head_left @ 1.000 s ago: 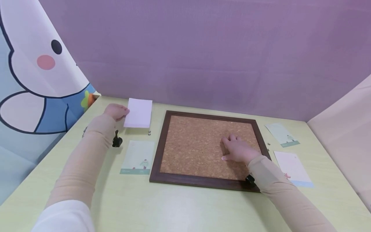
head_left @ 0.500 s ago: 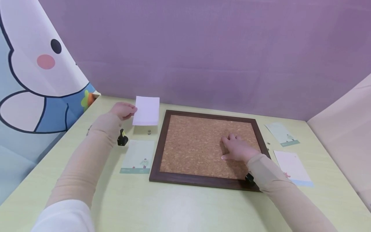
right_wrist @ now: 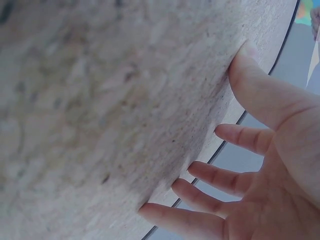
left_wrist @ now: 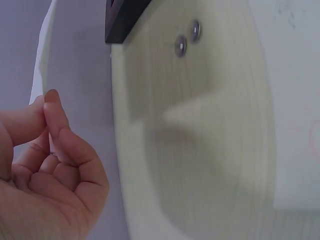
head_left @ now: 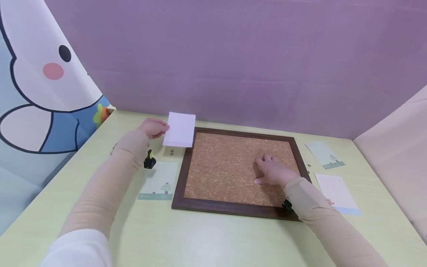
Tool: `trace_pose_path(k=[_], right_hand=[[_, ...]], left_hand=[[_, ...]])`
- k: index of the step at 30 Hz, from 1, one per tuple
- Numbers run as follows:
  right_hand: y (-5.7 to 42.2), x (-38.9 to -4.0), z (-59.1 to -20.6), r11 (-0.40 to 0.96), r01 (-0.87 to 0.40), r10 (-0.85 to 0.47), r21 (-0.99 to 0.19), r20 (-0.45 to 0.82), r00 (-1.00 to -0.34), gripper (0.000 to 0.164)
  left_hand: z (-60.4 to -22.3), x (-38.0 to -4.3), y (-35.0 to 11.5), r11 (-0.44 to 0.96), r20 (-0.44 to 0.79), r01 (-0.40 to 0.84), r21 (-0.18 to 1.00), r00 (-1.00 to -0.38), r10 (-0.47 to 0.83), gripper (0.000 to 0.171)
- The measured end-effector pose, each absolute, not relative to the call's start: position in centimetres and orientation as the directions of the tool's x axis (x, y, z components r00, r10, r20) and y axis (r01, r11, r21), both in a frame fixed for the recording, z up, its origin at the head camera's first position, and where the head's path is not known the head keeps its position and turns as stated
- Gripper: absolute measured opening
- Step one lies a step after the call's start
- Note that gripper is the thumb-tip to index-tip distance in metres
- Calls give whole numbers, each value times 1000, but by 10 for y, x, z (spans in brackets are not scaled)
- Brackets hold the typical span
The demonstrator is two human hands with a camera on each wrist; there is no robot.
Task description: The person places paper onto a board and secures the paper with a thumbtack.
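My left hand pinches the left edge of a pale paper sheet between thumb and index finger, as the left wrist view shows up close. The sheet is held up off the table and its right edge overlaps the upper left corner of a cork board with a dark wooden frame. On the cork, toward its right side, my right hand rests with fingers spread. In the right wrist view its fingertips touch the cork surface.
A printed card lies left of the board. Two more cards, one upper and one lower, lie to its right. Small metal thumbtacks sit on the table between sheet and left card. A purple curtain hangs behind.
My left hand has carried the pale sheet to the right, from beside the board to over its upper left corner. My right hand stays in place on the cork.
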State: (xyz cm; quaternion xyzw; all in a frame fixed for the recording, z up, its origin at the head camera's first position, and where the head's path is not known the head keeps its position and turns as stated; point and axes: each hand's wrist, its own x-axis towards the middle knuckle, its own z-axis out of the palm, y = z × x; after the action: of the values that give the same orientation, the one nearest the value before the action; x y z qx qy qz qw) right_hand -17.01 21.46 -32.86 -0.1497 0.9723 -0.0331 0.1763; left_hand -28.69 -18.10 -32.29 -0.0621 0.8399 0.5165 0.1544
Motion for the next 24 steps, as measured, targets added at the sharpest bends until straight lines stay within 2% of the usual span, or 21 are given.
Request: trace_pose_path(k=[24], right_hand=[[214, -170, -327, 958, -268, -287, -103, -346, -893, 61]], left_hand=[[-335, -294, -126, 507, -335, -220, 834, -931, 147, 32]])
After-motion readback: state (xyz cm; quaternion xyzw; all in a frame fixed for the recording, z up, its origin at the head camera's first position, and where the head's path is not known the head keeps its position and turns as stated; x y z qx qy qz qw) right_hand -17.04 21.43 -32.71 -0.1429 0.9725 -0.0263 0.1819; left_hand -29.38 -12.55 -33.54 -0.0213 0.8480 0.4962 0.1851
